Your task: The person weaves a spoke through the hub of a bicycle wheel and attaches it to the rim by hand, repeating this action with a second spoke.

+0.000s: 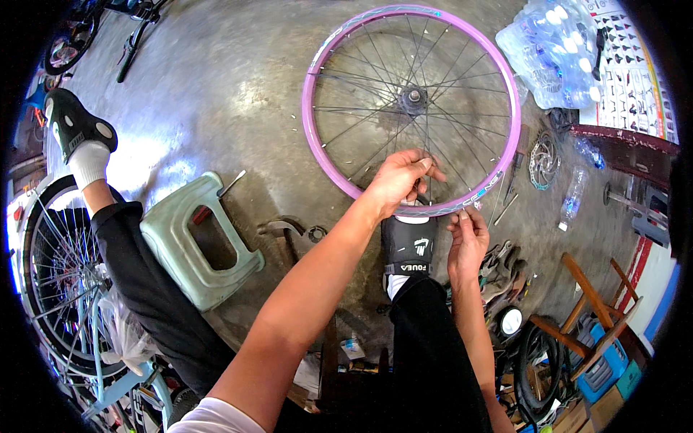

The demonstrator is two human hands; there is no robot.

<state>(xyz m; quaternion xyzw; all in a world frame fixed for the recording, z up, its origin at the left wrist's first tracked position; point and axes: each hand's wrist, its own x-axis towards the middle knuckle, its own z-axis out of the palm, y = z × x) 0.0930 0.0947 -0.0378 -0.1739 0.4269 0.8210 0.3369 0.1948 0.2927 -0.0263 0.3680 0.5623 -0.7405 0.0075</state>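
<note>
A purple bicycle rim [309, 115], laced with thin dark spokes to a black hub [413, 101], is in front of me. Its near edge is over my black shoe [410, 244]. My left hand [406, 178] reaches over that edge, with curled fingers closed around a spoke inside the rim. Just outside the near right edge, my right hand [468, 242] pinches thumb and forefinger together against the rim. Whatever is between those fingertips is too small to make out. Several small silvery pieces stick out around the rim.
A pale green plastic stool [170, 249] lies at left, beside a screwdriver [232, 185]. Wrapped water bottles [548, 54], a brake disc [544, 160] and an empty bottle [573, 198] are at right. A bicycle wheel [36, 270] stands far left; a wooden frame [577, 328] is lower right.
</note>
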